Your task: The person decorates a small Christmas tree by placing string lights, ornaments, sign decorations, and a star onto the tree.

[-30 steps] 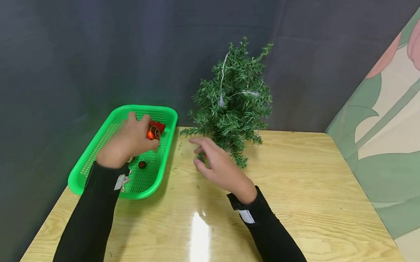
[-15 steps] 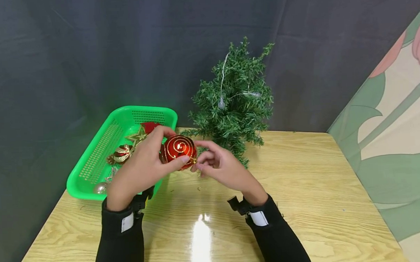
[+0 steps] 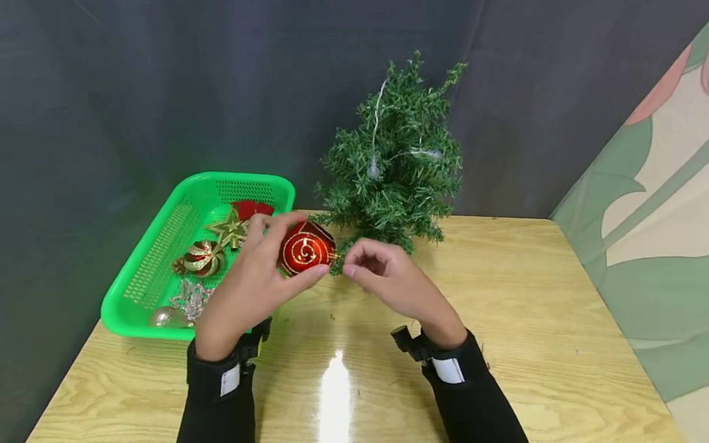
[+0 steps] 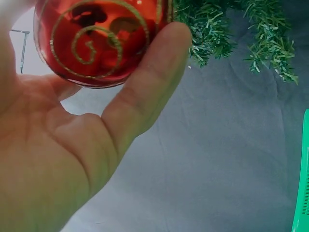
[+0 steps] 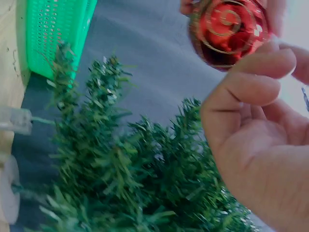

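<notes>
My left hand (image 3: 254, 287) holds a shiny red Christmas bauble (image 3: 305, 250) with gold glitter swirls, fingers above and thumb below in the head view. Up close in the left wrist view, the thumb lies along the bauble (image 4: 91, 43). The bauble's small gold cap (image 3: 333, 256) points right toward my right hand (image 3: 394, 282). That hand's fingers are curled, thumb and index tips drawn together right beside the cap; I cannot tell whether they pinch a thread there. Just behind the hands stands a small green artificial Christmas tree (image 3: 402, 161).
A green plastic basket (image 3: 142, 268) on the left holds a gold star (image 3: 228, 231), a red bow (image 3: 253, 209), a gold-and-red striped ornament (image 3: 203, 258), a silver glitter ornament (image 3: 191, 299) and a silver ball (image 3: 167, 317). Small string lights (image 3: 373, 169) hang on the tree.
My left hand has lifted the red bauble out of the basket and brought it right, in front of the tree. My right hand came to its cap, then shifted slightly right.
</notes>
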{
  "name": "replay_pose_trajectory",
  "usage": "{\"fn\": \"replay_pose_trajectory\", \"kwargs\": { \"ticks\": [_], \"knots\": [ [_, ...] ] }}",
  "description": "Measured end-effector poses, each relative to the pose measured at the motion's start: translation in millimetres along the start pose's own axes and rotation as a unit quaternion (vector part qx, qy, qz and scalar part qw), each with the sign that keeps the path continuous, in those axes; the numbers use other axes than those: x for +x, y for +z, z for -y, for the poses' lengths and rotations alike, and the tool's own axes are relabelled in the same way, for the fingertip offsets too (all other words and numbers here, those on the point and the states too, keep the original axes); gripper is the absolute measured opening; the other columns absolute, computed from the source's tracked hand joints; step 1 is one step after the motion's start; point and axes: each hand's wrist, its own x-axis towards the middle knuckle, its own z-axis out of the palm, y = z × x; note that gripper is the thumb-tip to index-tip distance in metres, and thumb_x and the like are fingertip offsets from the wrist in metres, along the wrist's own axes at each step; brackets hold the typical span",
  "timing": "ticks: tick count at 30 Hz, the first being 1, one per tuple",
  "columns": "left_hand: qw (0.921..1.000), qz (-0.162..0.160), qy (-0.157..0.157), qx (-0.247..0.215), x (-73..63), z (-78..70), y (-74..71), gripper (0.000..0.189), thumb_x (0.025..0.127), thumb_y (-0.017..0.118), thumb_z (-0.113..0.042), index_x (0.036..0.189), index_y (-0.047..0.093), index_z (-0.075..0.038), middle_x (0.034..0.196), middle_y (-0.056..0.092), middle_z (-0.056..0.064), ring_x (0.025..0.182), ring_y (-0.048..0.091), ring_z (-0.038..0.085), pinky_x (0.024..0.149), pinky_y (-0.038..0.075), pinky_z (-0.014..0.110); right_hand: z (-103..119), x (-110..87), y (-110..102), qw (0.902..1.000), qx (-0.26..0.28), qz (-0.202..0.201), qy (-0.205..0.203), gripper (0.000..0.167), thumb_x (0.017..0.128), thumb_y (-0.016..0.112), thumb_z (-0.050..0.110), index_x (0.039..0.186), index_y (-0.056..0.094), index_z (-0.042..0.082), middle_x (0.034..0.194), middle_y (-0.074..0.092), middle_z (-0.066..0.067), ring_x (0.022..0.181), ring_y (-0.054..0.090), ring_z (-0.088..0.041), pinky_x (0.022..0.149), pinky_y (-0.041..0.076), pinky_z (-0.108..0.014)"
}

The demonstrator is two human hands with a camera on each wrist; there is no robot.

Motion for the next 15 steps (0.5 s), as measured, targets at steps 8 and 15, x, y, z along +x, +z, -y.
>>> {"fn": "replay_pose_trajectory", "kwargs": {
  "ticks": [8, 15],
  "knots": [
    [0.9974, 0.057, 0.008, -0.042, 4.9, 4.4, 8.4, 0.064, 0.072, 0.058, -0.053, 0.123, 0.031, -0.027, 0.106, 0.032, -0.005, 0.082, 0.045, 0.010, 0.064, 0.042, 0.025, 10.8, -4.2, -0.5, 0.9744, -0.128, -0.160, -0.093, 0.007, 0.084, 0.055, 0.003, 0.086, 0.061, 0.004, 0.073, 0.054, 0.000, 0.054, 0.042, -0.014, 0.048, 0.036, -0.027],
    [0.9833, 0.025, 0.155, -0.093, 11.0, -19.1, 21.8, 0.035, 0.083, 0.058, -0.028, 0.115, 0.048, -0.021, 0.109, 0.046, -0.009, 0.097, 0.045, 0.005, 0.076, 0.041, 0.024, -7.8, -3.0, 2.2, 0.9706, -0.170, -0.120, -0.121, 0.007, 0.087, 0.050, 0.013, 0.087, 0.057, 0.015, 0.077, 0.052, 0.007, 0.060, 0.047, -0.009, 0.051, 0.040, -0.026]
  ]
}}
